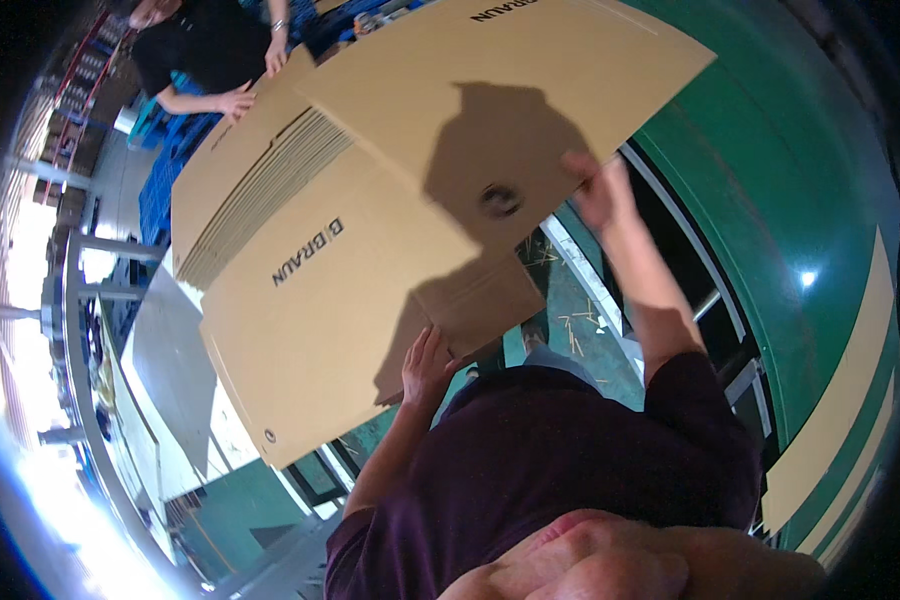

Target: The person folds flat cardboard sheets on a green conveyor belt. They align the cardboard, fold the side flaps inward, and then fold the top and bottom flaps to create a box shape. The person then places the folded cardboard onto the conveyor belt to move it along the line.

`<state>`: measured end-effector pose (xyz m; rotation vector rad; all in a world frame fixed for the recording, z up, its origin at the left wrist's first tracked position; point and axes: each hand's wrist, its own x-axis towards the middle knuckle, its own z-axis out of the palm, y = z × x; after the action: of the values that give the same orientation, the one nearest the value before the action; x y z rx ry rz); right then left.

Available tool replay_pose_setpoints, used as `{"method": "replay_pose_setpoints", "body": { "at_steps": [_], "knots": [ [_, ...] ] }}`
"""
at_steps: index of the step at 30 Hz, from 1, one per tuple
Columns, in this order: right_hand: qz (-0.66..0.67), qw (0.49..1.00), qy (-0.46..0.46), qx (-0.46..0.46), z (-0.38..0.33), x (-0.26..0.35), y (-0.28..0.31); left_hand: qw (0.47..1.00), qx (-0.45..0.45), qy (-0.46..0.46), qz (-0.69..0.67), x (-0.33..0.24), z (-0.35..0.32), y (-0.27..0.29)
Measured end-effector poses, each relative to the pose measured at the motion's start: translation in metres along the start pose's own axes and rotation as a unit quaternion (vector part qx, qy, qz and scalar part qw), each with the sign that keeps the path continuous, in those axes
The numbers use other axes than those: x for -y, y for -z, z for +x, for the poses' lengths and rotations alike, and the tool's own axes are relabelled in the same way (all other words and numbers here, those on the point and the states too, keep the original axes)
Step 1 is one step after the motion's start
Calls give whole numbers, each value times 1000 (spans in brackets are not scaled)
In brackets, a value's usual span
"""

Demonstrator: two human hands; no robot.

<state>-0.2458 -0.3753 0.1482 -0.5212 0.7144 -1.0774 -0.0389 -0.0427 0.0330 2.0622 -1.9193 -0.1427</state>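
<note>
The left hand (425,365) is up under the near edge of a flat brown cardboard box (390,250), w/ fingers spread wide and flat vs. the cardboard, pushing on it, not wrapped round it. The right hand (598,190) is higher up on the far side edge of the same box, fingers curled over the edge, pinching it. So both hands hold this one big folded box, 1 at the low edge, 1 at the side. The box sits tilted btwn the two hands, and a small round hole (500,200) in it is just beside the right hand. Under the box, past the left hand, lies a thick stack of flat boxes (260,190), same brown colour. On the far side of that stack another person (205,50) in a dark top rests a hand on the pile. Below the right hand is green floor (760,200) w/ pale stripes.
</note>
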Motion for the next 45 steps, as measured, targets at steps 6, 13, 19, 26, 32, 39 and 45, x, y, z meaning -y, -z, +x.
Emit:
{"method": "replay_pose_setpoints", "body": {
  "at_steps": [6, 13, 19, 26, 32, 39, 45],
  "knots": [
    [18, 975, -159, 156, -164, -161, -29, 966, 24, 128, -223, 5, -1, -7],
    [-72, 951, -210, 217, -199, -235, 3, 946, -55, 90, -306, 10, -22, -21],
    [-124, 914, -313, 225, -224, -261, -21, 987, -57, -79, -124, 28, -76, -10],
    [-311, 756, -508, 273, -201, -295, -9, 977, 45, 86, -189, 5, -103, 89],
    [-526, 705, -185, 437, -179, -230, 20, 993, -84, -70, -40, -11, -5, 28],
    [-190, 981, -1, -33, -72, -65, 183, 995, -61, -79, -31, -6, 0, 10],
    [-233, 943, 236, 9, -92, -44, 62, 994, -74, -71, -38, -2, 2, 7]
  ]
}}
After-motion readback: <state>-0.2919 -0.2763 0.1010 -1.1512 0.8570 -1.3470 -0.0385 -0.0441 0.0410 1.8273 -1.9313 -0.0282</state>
